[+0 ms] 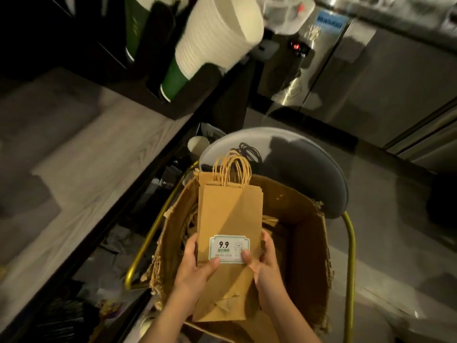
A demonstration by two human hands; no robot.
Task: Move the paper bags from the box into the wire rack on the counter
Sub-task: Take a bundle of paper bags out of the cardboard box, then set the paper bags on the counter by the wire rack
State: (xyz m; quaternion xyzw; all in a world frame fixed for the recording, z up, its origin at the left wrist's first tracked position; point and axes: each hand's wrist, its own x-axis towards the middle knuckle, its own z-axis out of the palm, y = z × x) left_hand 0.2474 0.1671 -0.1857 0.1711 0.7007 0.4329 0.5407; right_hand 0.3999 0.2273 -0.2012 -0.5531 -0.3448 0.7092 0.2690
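A grey cushioned chair [309, 169] with a brass-coloured frame carries a coiled black cable [249, 152], with a white cup [197, 144] just left of it, stacked white paper cups [217, 33] and green cups [173, 80] beyond it, and a steel cabinet [371, 82] behind it.

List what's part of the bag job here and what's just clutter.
Job: paper bags, held by left hand and right hand; cardboard box. Wire rack not in view.
Clutter: white cup stack, green cups, chair, black cable.
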